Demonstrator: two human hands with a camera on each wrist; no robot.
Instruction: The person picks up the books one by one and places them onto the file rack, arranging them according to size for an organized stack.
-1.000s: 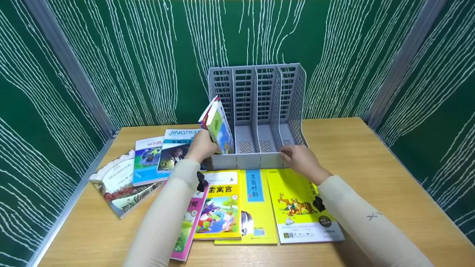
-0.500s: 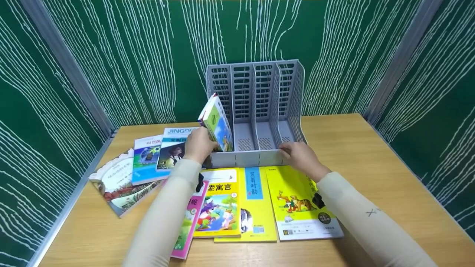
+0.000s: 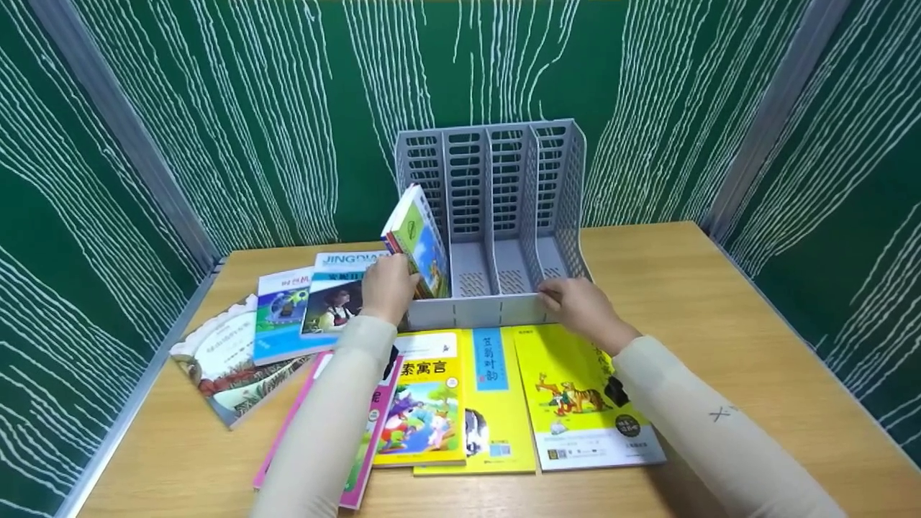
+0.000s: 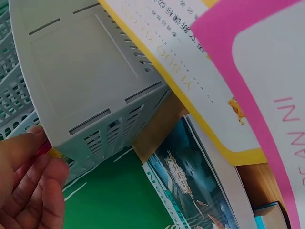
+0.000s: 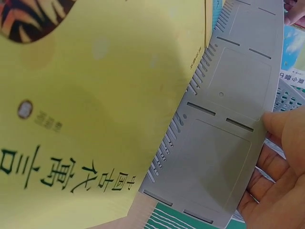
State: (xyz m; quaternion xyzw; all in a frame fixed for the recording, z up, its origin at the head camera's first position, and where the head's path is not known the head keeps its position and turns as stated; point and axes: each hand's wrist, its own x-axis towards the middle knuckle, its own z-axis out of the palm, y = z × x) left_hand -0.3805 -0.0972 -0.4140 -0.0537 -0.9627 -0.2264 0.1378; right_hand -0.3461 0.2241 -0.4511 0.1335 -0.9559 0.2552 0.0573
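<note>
A grey file rack [image 3: 504,311] with several upright compartments stands at the back of the table. Books [image 3: 426,244] with a blue-and-green front cover stand upright in its leftmost compartment, tilted a little. My left hand [image 3: 390,288] grips their lower front edge; the left wrist view shows thumb and fingers [image 4: 52,167] pinching a red and yellow edge beside the rack's corner. With my right hand [image 3: 584,308] I pinch the rack's front lip near its right end, the thumb over the top edge [image 5: 281,124] in the right wrist view. The other compartments hold nothing.
A yellow tiger-cover book [image 3: 575,396], a yellow book with a blue title strip [image 3: 496,424], a yellow fable book [image 3: 424,417] and a pink book [image 3: 360,460] lie before the rack. Left of it overlap a dark-cover book [image 3: 334,306], a blue book [image 3: 280,324] and a scalloped-edge one [image 3: 223,352].
The books in the leftmost compartment, fanned apart at the top before, now stand closer together. My left hand has turned slightly on them; my right hand stays on the rack's lip.
</note>
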